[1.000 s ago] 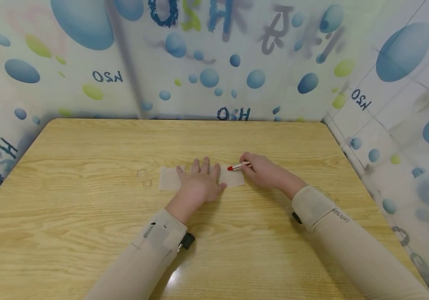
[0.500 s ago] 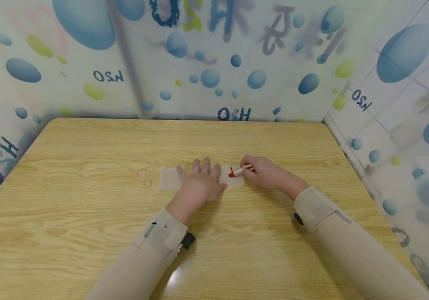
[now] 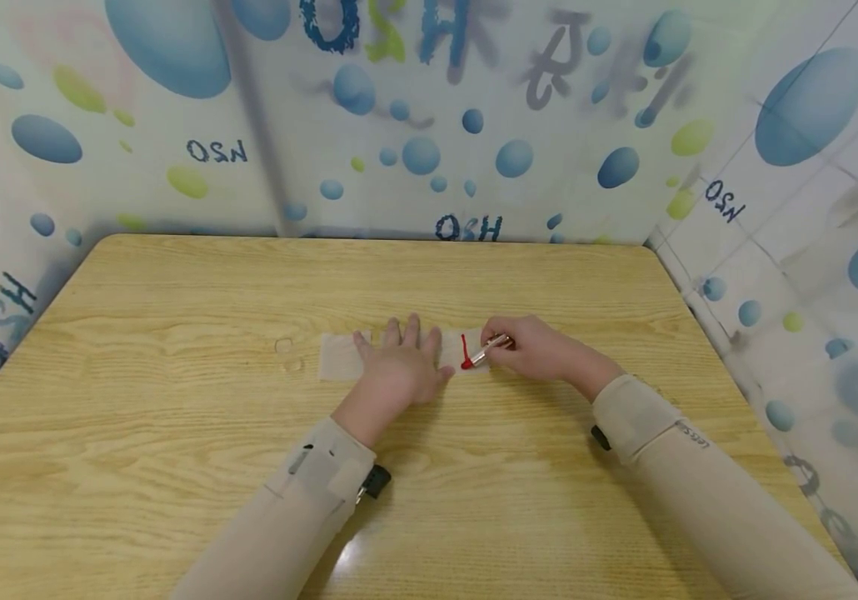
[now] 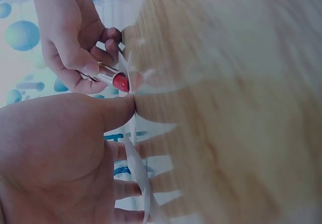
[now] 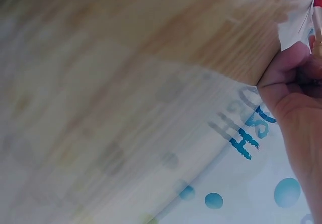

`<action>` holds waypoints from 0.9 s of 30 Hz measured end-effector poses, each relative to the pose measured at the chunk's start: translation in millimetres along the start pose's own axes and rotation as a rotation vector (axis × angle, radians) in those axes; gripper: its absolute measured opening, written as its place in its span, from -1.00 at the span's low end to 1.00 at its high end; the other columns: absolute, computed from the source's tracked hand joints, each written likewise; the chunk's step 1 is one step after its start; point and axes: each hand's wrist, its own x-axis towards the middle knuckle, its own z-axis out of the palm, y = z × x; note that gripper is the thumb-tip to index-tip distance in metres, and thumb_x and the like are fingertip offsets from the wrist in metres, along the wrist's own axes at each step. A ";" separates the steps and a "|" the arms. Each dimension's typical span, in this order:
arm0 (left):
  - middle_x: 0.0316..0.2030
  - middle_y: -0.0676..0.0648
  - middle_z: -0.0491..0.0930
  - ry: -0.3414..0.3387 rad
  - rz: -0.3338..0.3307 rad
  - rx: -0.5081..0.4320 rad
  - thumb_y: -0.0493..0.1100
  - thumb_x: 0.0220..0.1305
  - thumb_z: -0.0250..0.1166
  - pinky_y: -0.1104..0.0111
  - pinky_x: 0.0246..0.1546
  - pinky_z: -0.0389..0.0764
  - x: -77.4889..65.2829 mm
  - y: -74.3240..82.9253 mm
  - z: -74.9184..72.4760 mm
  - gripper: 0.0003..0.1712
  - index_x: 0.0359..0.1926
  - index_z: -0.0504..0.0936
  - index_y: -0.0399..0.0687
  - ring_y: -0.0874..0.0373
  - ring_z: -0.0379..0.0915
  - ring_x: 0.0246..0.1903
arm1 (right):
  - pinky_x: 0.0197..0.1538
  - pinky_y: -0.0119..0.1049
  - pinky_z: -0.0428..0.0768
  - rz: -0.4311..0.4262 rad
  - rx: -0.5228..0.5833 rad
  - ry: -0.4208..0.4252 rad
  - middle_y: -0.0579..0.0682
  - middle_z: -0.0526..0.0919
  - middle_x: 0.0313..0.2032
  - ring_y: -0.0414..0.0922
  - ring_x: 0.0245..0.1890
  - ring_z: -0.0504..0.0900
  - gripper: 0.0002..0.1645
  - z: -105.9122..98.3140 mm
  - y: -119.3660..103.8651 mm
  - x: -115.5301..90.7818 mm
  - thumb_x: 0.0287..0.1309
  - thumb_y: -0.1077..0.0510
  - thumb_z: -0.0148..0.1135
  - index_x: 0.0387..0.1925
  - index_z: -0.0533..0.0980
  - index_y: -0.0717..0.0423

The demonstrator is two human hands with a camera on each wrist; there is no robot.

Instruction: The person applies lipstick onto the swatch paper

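Note:
A pale, thin tissue strip (image 3: 341,358) lies flat on the table. Across its middle rests my left hand (image 3: 402,367), fingers spread and straight, pressing it down. My right hand (image 3: 530,346) pinches a lipstick (image 3: 480,357) with a silver tube and red bullet. The red tip touches the strip's right part, at the lower end of a red line (image 3: 464,346). In the left wrist view the lipstick (image 4: 113,77) slants down to the tissue, just beyond my left thumb. In the right wrist view, only part of the lipstick (image 5: 318,17) shows at the edge.
Two small clear ring-like things (image 3: 288,355) lie left of the strip. The wood-grain table (image 3: 174,433) meets a wall covering (image 3: 399,125) with blue and green spots at its back and right sides.
The lipstick in my right hand has moved down the strip toward me. A red stroke now shows behind its tip and has grown longer. My left hand has stayed in place.

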 end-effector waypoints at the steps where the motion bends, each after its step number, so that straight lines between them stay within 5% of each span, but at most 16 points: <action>1: 0.75 -0.15 -0.32 0.001 0.001 0.000 0.42 0.62 -0.12 -0.55 0.53 -0.24 -0.4 0.3 -0.2 -0.11 0.75 -0.12 0.27 -0.25 -0.41 0.73 | -0.09 -0.18 0.65 -0.003 0.001 -0.004 -0.02 0.79 -0.13 -0.14 -0.25 0.68 -0.89 -0.3 -0.4 -0.4 0.55 0.11 0.15 -0.07 0.59 -0.03; 6: 0.75 -0.16 -0.31 0.005 0.004 -0.003 0.41 0.62 -0.11 -0.56 0.53 -0.24 -1.3 0.7 -0.5 -0.11 0.75 -0.12 0.26 -0.25 -0.40 0.73 | -0.26 -0.26 0.55 -0.001 0.027 -0.017 -0.03 0.79 -0.21 -0.18 -0.44 0.53 -0.91 -1.0 -1.7 -1.6 0.52 0.11 0.19 -0.10 0.60 -0.01; 15: 0.75 -0.15 -0.33 -0.014 -0.006 0.011 0.41 0.62 -0.12 -0.54 0.54 -0.25 0.6 1.0 -1.4 -0.11 0.75 -0.14 0.25 -0.25 -0.41 0.73 | -0.13 -0.25 0.63 0.040 0.026 -0.012 0.00 0.80 -0.10 -0.17 -0.23 0.67 -0.86 -1.2 -3.0 0.6 0.55 0.06 0.18 -0.06 0.58 0.01; 22: 0.75 -0.14 -0.32 -0.004 -0.007 0.026 0.43 0.61 -0.12 -0.57 0.52 -0.22 4.0 0.0 0.9 -0.11 0.75 -0.13 0.28 -0.26 -0.39 0.73 | 0.15 -0.06 0.70 0.074 0.005 0.020 0.06 0.77 0.09 0.00 0.19 0.73 -0.81 -1.3 -5.6 4.1 0.58 0.04 0.16 0.04 0.55 0.02; 27: 0.75 -0.15 -0.34 -0.015 -0.009 0.016 0.41 0.62 -0.13 -0.54 0.54 -0.25 1.7 0.3 -0.9 -0.11 0.75 -0.15 0.27 -0.24 -0.41 0.73 | 0.12 -0.06 0.67 0.078 -0.029 0.045 0.09 0.76 0.11 -0.01 0.09 0.72 -0.79 -0.5 -7.2 6.8 0.59 0.03 0.15 0.06 0.53 0.04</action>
